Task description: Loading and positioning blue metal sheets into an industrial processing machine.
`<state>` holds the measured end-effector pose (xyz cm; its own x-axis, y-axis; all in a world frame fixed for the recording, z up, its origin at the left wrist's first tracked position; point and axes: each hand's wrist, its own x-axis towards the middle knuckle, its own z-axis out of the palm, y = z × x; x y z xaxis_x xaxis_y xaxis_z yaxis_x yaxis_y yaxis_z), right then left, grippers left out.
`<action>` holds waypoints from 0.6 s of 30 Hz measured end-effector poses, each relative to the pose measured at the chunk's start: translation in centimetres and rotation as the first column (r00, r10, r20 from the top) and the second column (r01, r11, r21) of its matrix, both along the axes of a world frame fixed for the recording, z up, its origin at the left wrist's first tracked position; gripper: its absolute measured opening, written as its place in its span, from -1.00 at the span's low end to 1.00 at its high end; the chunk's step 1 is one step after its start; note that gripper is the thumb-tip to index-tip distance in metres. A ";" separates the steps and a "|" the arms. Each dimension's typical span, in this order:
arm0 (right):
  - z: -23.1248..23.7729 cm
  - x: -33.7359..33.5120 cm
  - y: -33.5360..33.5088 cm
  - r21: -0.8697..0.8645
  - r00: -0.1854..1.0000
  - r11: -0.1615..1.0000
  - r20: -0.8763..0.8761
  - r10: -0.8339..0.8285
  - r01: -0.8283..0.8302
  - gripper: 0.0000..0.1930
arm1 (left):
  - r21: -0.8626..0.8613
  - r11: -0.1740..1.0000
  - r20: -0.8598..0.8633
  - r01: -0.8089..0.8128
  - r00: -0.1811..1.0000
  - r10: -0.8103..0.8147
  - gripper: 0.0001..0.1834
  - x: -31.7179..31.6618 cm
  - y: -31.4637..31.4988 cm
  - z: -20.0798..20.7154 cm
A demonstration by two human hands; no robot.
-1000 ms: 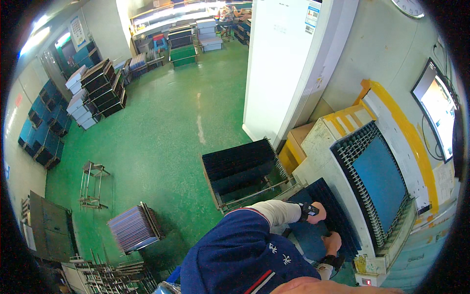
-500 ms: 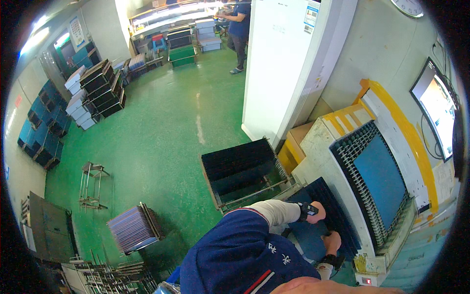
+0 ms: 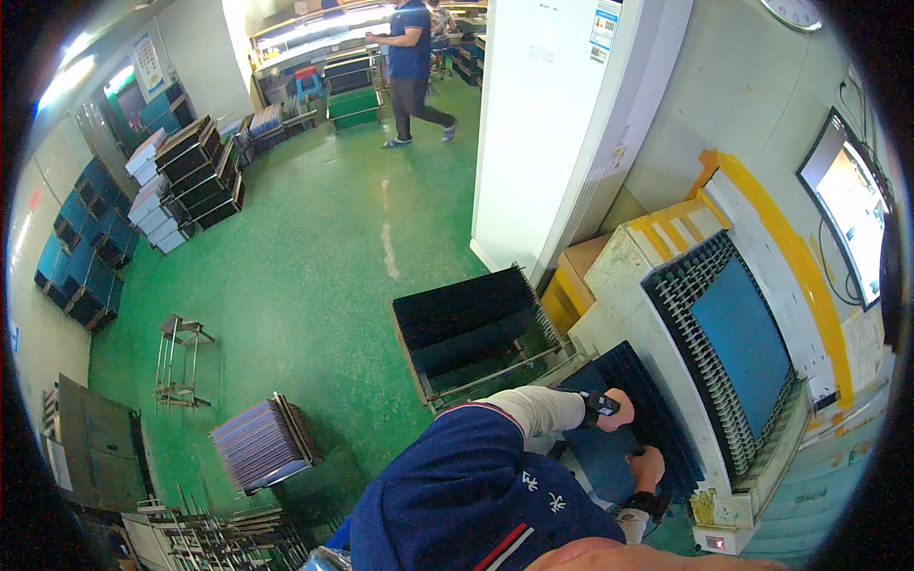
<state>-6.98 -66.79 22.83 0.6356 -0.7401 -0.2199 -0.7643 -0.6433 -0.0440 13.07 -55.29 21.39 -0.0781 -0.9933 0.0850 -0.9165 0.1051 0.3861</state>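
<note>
A thin blue panel (image 3: 602, 463) is between my two hands at the lower right, in front of a stack of dark blue panels (image 3: 657, 409). My left hand (image 3: 617, 409), below a white sleeve and a black wrist device, closes on the panel's far edge. Nearer to me, my right hand (image 3: 647, 467) has its fingers curled at the panel's right edge. My left arm and shoulder cover part of the panel's left side.
On my right stands a pale machine with a roller conveyor (image 3: 705, 352) carrying a blue sheet (image 3: 747, 347). A rack of dark panels (image 3: 466, 328) stands ahead, beside a tall white cabinet (image 3: 538, 143). A slotted rack (image 3: 262, 445) and a metal stand (image 3: 181, 362) are at left.
A person in the background has walked left from beside the white cabinet, past the green crate. My hands and the panel have hardly moved.
</note>
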 end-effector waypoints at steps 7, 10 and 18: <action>0.3 0.0 0.1 0.018 0.999 0.999 0.008 -0.036 0.036 -0.54 | -0.003 1.000 0.006 -0.009 1.000 0.009 -0.82 -0.1 0.1 0.1; 0.4 0.1 0.0 0.012 1.000 1.000 -0.021 0.000 0.000 -0.52 | 0.009 1.000 -0.003 -0.016 1.000 0.016 -0.82 -0.2 0.2 0.4; 0.2 0.0 -0.2 -0.002 0.999 1.000 -0.032 0.005 -0.005 -0.51 | 0.025 0.999 -0.039 -0.048 0.998 0.049 -0.82 -0.3 0.2 0.7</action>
